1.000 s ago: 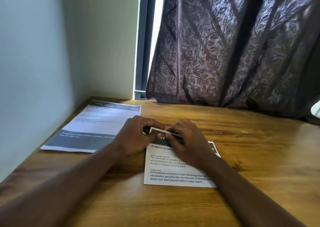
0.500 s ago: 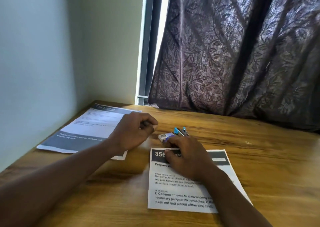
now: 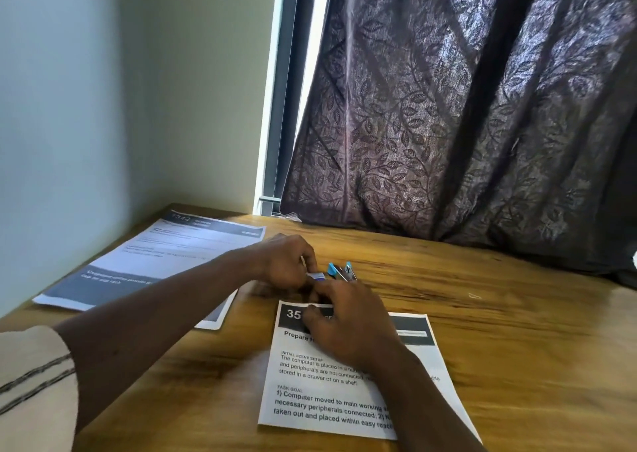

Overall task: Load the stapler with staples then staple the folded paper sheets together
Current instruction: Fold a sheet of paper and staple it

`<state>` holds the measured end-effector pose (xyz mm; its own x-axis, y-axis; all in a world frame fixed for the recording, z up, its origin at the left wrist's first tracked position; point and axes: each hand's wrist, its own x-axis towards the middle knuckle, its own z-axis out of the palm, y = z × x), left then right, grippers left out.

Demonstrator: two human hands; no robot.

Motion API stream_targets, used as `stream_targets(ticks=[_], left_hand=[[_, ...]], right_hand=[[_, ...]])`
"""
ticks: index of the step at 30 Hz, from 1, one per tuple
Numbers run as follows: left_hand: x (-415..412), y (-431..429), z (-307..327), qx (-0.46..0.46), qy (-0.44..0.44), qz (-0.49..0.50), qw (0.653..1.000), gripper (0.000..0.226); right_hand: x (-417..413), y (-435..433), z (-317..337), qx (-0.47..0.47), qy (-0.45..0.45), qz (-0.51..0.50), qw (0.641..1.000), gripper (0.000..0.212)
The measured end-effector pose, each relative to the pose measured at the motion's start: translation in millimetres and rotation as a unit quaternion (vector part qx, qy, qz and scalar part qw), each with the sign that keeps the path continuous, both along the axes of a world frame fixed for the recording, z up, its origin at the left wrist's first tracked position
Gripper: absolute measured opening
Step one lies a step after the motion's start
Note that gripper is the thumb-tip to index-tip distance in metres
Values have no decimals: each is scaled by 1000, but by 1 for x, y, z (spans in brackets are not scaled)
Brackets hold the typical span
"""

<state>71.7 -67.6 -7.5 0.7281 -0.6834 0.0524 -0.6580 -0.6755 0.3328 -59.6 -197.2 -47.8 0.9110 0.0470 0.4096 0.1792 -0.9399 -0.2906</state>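
**Staple box pinched at the left fingertips, stapler lying just beyond the right ones**

The left hand [image 3: 284, 262] curls its fingers and thumb round one end of the small white-and-blue staple box [image 3: 317, 276], which sits between the fingertips of the two hands. The right hand [image 3: 348, 331] lies over the head of the folded paper sheet [image 3: 331, 396] with its fingertips reaching the box's other end; I cannot tell whether they grip it or only touch it. The blue-and-metal stapler [image 3: 343, 272] rests on the table [image 3: 517, 348] just past the right fingertips. The box looks like light, thin card that would crush easily, so a soft pinch on its short ends suits it. The staple strip inside is probably brittle and best held by its long sides. The stapler is stiff and heavier, best taken round its body.
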Motion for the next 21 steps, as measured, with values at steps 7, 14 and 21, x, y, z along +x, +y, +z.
stream_targets(ticks=[7,14,21], left_hand=[[16,-38,18,25,-8,-115,993,59],[32,-67,20,64,-15,-200,977,31],[30,-26,21,-213,2,-133,968,30]], right_hand=[[-3,3,0,4,-7,-7,1000,19],[1,-1,-2,21,-6,3,1000,31],[6,-2,-7,-6,-6,-6,1000,41]])
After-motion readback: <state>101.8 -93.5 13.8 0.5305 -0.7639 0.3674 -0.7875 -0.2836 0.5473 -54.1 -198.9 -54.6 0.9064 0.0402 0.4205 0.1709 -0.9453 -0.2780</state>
